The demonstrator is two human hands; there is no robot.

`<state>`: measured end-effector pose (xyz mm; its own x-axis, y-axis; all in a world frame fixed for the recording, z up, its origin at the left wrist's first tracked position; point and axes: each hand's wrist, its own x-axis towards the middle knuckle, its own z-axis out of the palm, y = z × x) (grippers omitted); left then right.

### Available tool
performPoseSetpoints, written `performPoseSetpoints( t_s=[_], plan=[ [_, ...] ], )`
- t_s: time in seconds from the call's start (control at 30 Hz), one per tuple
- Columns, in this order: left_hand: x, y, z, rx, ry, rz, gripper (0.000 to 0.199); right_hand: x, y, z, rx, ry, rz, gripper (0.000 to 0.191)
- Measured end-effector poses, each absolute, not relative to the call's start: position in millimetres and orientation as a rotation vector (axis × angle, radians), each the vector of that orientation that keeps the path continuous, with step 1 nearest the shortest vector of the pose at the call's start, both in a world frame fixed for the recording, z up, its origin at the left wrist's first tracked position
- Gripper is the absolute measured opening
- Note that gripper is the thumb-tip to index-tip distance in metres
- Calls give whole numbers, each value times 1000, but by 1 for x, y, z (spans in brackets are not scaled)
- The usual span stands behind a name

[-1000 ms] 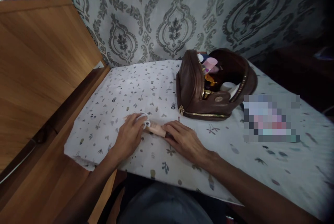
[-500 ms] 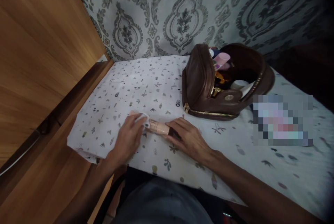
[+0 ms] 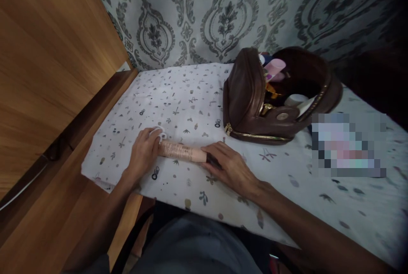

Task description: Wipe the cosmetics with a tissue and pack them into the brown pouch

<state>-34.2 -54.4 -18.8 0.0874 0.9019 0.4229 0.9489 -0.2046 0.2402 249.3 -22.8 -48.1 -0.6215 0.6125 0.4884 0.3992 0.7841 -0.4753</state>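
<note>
A peach-coloured tube (image 3: pixel 181 151) with small print and a dark cap lies level, low over the patterned cloth. My right hand (image 3: pixel 231 168) is closed round its dark cap end. At the tube's other end my left hand (image 3: pixel 144 150) pinches a white tissue (image 3: pixel 159 132), which sticks out above the fingers against the tube. The left fingertips and the tube's far tip are partly hidden. Up and to the right of my right hand stands an open brown bag (image 3: pixel 255 127) with a pink item (image 3: pixel 276 69) and other small things inside.
White cloth with small plant prints (image 3: pixel 178 95) covers the table. A blurred-out flat object (image 3: pixel 347 146) lies right of the bag. At the left rises a wooden panel (image 3: pixel 57 40); a grey patterned curtain (image 3: pixel 226 18) hangs behind the table.
My left hand has slid left along the tube with the tissue, uncovering more of the printed side. The right hand keeps its hold on the cap end. The view has shifted slightly.
</note>
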Motion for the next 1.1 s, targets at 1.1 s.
performPoseSetpoints(
  t_s=[1.1],
  plan=[
    [-47,-114,-32,-2189,-2006,-828,28,246,-21,-51,-834,-1878,1096,29]
  ],
)
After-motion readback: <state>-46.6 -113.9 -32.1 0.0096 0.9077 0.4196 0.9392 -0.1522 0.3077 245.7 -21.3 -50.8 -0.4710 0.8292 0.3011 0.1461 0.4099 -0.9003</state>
